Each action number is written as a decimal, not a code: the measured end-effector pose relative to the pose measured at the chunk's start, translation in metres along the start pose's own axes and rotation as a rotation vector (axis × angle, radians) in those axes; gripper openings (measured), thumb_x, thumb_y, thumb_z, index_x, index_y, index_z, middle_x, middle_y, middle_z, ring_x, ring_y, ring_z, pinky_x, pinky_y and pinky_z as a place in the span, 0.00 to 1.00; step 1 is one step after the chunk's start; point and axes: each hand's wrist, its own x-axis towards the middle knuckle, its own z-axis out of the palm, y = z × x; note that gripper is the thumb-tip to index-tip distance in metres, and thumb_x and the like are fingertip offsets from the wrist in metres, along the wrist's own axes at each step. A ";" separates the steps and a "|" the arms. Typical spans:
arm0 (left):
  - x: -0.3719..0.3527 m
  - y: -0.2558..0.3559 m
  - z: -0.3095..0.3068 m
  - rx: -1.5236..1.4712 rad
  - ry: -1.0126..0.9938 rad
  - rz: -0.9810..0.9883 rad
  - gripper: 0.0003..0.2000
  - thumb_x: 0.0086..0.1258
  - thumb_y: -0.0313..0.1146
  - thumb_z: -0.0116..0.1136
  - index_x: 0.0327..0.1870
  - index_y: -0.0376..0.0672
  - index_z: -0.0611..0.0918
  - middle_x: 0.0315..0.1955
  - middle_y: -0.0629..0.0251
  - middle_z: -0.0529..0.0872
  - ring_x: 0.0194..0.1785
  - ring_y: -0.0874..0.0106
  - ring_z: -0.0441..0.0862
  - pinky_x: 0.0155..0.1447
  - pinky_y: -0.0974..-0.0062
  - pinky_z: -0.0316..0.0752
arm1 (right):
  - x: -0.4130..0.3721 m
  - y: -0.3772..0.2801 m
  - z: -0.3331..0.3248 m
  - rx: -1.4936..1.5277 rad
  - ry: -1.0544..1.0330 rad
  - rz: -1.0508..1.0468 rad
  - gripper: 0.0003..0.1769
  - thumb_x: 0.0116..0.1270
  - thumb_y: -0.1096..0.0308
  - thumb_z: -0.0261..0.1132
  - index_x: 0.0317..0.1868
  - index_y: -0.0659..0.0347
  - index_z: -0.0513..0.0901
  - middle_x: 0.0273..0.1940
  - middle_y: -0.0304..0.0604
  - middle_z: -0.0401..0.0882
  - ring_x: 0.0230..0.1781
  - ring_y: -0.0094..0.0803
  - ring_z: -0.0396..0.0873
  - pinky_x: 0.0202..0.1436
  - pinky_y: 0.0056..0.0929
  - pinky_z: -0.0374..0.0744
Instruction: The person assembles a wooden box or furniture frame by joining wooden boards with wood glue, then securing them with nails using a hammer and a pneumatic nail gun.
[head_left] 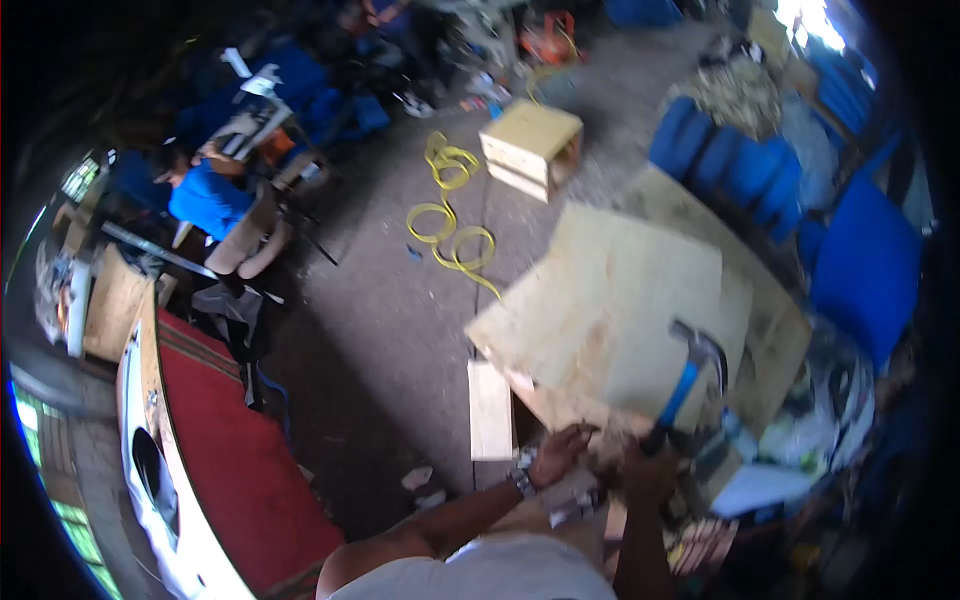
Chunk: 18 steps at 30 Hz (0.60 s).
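Note:
My right hand (650, 470) is wrapped round the dark grip of a claw hammer (682, 385). The hammer has a blue shaft, and its metal head is raised over the pale plywood sheets (630, 290). Just left of it, my left hand (560, 455), with a metal-banded watch on the wrist, is at the near edge of the plywood. Its fingers are drawn together, and what they pinch, if anything, is too small to make out. Beside that hand, a light wooden board (491, 410) extends past the plywood's left side.
A wooden box (530, 148) stands on the floor ahead, near a coiled yellow hose (465, 250). At the left lies a red panel (235, 450). A person in a blue shirt (210, 195) sits beyond it. Blue cushions (725, 165) and plastic wrapping (825, 420) crowd the right.

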 end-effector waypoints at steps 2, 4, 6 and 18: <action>0.002 0.039 -0.017 0.337 0.000 0.232 0.18 0.70 0.37 0.63 0.59 0.43 0.81 0.38 0.56 0.85 0.37 0.63 0.84 0.43 0.67 0.79 | 0.010 -0.047 -0.015 0.110 -0.155 0.157 0.21 0.57 0.51 0.75 0.36 0.60 0.80 0.26 0.39 0.80 0.29 0.36 0.80 0.40 0.39 0.79; 0.012 0.061 -0.021 0.552 -0.082 0.318 0.20 0.61 0.27 0.68 0.57 0.47 0.83 0.41 0.56 0.86 0.40 0.58 0.86 0.44 0.66 0.81 | 0.012 -0.056 -0.023 0.295 -0.377 0.375 0.15 0.59 0.58 0.75 0.31 0.59 0.81 0.25 0.35 0.77 0.28 0.26 0.78 0.36 0.31 0.77; 0.027 0.067 -0.022 0.452 -0.270 0.362 0.18 0.62 0.24 0.66 0.54 0.48 0.85 0.41 0.56 0.86 0.39 0.59 0.87 0.43 0.67 0.81 | 0.020 -0.067 -0.040 0.374 -0.415 0.330 0.15 0.60 0.60 0.76 0.33 0.61 0.81 0.26 0.36 0.77 0.26 0.24 0.76 0.34 0.30 0.76; 0.256 0.053 -0.030 -0.175 -0.284 0.319 0.05 0.73 0.23 0.60 0.46 0.35 0.82 0.42 0.68 0.86 0.47 0.78 0.83 0.56 0.77 0.78 | 0.000 -0.022 -0.113 0.791 -0.284 0.395 0.11 0.70 0.68 0.68 0.47 0.64 0.79 0.29 0.31 0.74 0.28 0.21 0.72 0.33 0.21 0.72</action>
